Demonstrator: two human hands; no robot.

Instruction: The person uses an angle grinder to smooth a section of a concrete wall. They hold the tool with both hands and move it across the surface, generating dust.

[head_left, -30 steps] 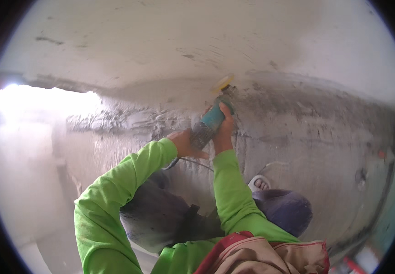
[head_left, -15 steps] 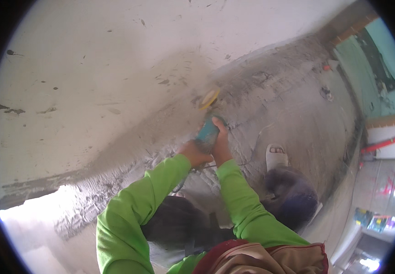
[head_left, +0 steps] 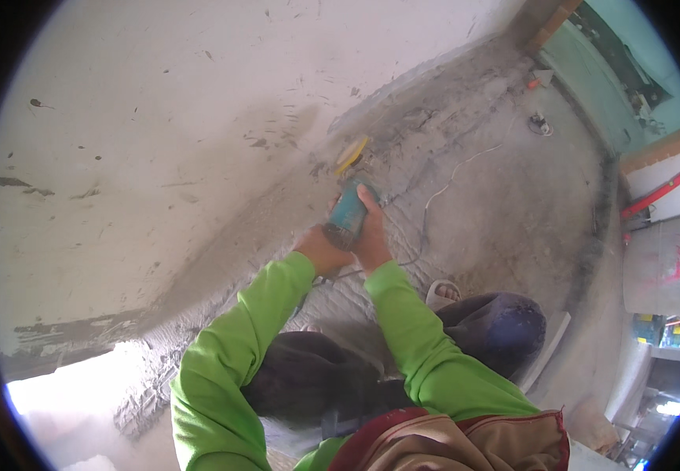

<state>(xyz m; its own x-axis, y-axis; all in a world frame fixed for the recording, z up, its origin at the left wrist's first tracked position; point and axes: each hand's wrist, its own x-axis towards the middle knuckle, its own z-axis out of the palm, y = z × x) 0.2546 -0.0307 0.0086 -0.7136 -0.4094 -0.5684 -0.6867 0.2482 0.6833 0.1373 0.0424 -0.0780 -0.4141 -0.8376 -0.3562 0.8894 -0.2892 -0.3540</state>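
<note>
Both my hands are closed around a teal angle grinder [head_left: 347, 212] in front of me. My left hand [head_left: 324, 250] wraps the rear of its body from the left and below. Along its right side lies my right hand [head_left: 371, 233], thumb on top. The yellow disc [head_left: 352, 156] at the grinder's far end is tilted, close to the foot of the pale wall [head_left: 159, 118]. Whether it touches the wall I cannot tell. Dust blurs the wall's lower strip around the disc.
A thin cable [head_left: 426, 206] runs over the dusty floor [head_left: 513, 220]. Farther off lie a grey triangular piece with an orange end [head_left: 542, 78] and a small coil-like bundle [head_left: 540, 124]. A red tube [head_left: 666, 185] hangs at the right. My sandalled foot [head_left: 443, 293] is near my right arm.
My view has shifted, and the surroundings appear displaced. My right foot and knee show nearer my arm. The grinder stays in both hands, its disc by the wall's foot.
</note>
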